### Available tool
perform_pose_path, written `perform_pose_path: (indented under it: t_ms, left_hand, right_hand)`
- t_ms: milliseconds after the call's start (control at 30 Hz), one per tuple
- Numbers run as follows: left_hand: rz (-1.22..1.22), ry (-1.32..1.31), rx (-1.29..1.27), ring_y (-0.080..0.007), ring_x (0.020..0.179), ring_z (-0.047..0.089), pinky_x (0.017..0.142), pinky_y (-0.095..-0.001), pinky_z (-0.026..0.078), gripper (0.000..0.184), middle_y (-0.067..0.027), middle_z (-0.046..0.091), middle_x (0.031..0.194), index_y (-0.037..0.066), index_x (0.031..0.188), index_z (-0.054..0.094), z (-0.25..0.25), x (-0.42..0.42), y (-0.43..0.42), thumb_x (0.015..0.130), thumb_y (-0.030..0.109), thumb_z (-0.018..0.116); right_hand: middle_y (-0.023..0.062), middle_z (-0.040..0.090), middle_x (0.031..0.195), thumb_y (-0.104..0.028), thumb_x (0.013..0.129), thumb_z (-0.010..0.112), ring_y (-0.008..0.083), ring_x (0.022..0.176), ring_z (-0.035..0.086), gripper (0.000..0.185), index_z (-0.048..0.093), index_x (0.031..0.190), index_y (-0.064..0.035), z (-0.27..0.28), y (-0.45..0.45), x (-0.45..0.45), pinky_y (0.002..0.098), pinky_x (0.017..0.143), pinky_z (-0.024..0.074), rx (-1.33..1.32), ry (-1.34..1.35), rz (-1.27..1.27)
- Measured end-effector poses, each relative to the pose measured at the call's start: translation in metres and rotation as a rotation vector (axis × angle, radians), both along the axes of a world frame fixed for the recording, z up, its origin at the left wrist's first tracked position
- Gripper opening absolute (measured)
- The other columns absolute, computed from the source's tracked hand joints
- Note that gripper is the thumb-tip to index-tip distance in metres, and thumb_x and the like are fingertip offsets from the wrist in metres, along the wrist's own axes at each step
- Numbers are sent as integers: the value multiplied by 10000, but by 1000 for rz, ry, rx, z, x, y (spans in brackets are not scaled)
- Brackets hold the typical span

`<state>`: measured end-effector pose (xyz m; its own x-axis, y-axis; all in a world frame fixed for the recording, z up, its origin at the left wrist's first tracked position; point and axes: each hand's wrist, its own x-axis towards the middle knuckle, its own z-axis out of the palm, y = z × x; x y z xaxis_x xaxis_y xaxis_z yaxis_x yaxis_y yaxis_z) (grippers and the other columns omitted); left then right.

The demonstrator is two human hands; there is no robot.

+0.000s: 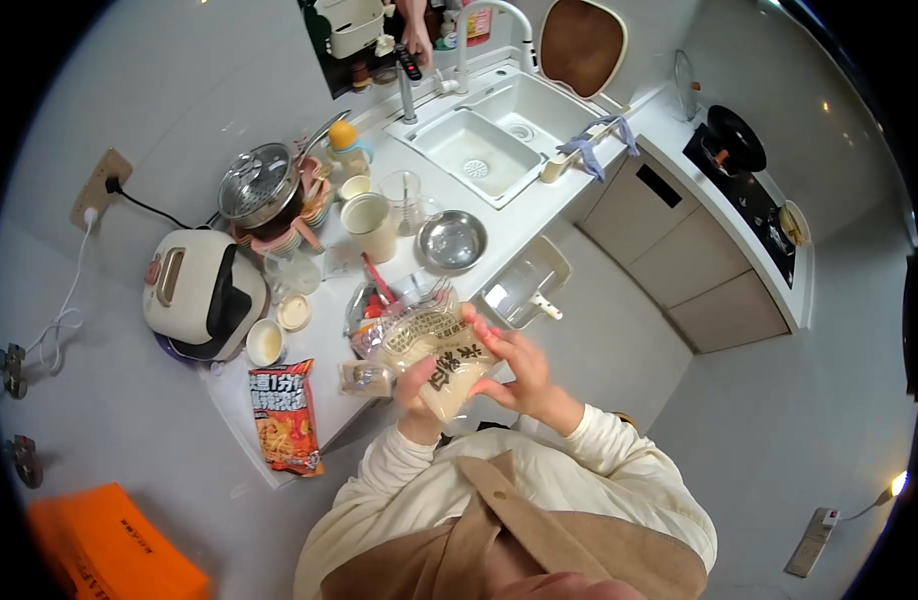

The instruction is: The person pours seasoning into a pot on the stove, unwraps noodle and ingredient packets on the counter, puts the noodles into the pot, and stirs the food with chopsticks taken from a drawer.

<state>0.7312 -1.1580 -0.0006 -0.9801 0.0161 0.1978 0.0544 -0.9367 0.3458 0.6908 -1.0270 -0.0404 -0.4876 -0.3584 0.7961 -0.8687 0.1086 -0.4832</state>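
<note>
Ctr of frame, L hand (417,398) & R hand (527,375), fingers part-curled, both grip a clear printed pkt (441,350); orange-red noodle bag (284,420) on counter (331,345), lower left.

Bright, cool, fairly even light fills the room, and shadows stay soft. A small yellow-white glowing lamp (898,484) flares at the right edge. Highlights glint on the shiny round stainless-steel bowl (452,240) and the crinkled clear plastic packet with dark lettering (441,350). Wide-angle distortion bows the smooth pale grey wall (84,180), black vignetting swallows the corners, and the bright orange bag with black lettering (119,550) is blurred.
</note>
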Motion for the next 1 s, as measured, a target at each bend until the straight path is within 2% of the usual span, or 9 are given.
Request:
perform_pose_path:
  t_ms: [200, 233, 333, 400, 467, 567, 667, 700, 1000]
  left_hand:
    - [-42, 31, -309, -272, 1169, 415, 1003, -395, 327, 684, -149, 396, 1257, -3, 1331, 269, -55, -54, 65, 742, 118, 596]
    - [17, 138, -533, -288, 1205, 372, 1013, -399, 308, 789, -158, 353, 1291, -4, 1349, 228, -59, -62, 82, 725, 209, 662]
    - [208, 412, -1189, -337, 1287, 237, 1051, -425, 223, 1140, -195, 206, 1378, -9, 1388, 80, -63, -63, 135, 632, 529, 741]
    - [207, 387, -1300, -348, 1318, 125, 1071, -446, 127, 1244, -233, 139, 1399, -16, 1394, -20, -78, -62, 170, 613, 696, 635]
    - [89, 243, -970, -335, 1317, 103, 1069, -440, 112, 1227, -231, 145, 1401, -7, 1398, -37, -90, -69, 192, 636, 710, 602]
    - [101, 280, -1045, -306, 1278, 218, 1052, -409, 192, 1191, -202, 241, 1364, -6, 1404, 34, -77, -72, 216, 632, 620, 690]
    - [-53, 148, -952, -259, 1207, 337, 1012, -365, 284, 1142, -160, 346, 1285, -8, 1393, 129, -53, -70, 225, 599, 478, 790]
    - [-47, 117, -893, -203, 1169, 396, 987, -316, 323, 1017, -91, 422, 1181, 0, 1359, 250, -55, -71, 228, 578, 272, 842]
    - [90, -77, -869, -123, 917, 529, 834, -263, 439, 663, -58, 542, 998, -21, 1145, 452, -53, -79, 230, 653, 262, 794]
  right_hand:
    - [180, 522, 1157, -366, 608, 797, 322, 1012, 547, 862, 369, 1266, -11, -29, 91, -33, 384, 867, 448, 204, -595, 125]
    - [185, 375, 1325, -415, 558, 823, 315, 1225, 381, 1053, 243, 1337, -9, -25, 112, -38, 399, 1021, 316, 238, -787, 294]
    - [169, 266, 1392, -441, 507, 843, 276, 1310, 252, 1199, 142, 1378, -9, -25, 164, -45, 379, 1072, 223, -111, -1198, 695]
    - [153, 222, 1408, -401, 515, 840, 255, 1332, 192, 1212, 102, 1394, -12, -26, 187, -41, 363, 1074, 189, 46, -1132, 479]
    - [151, 244, 1394, -367, 537, 828, 258, 1324, 210, 1170, 113, 1394, -15, -19, 197, -30, 361, 1067, 199, -21, -1134, 356]
    - [142, 281, 1366, -342, 551, 817, 255, 1300, 254, 1135, 126, 1391, -17, -22, 219, -30, 366, 1058, 227, -41, -1081, 335]
    - [131, 299, 1350, -332, 549, 816, 244, 1289, 276, 1120, 143, 1388, -19, -18, 224, -27, 359, 1046, 252, -145, -1036, 313]
    - [126, 304, 1346, -327, 549, 816, 239, 1286, 282, 1114, 149, 1387, -20, -18, 225, -26, 356, 1042, 261, -194, -1015, 309]
    - [125, 422, 1277, -294, 638, 742, 244, 1192, 421, 904, 262, 1352, -18, -39, 220, -32, 374, 1022, 325, -361, -1123, 341]
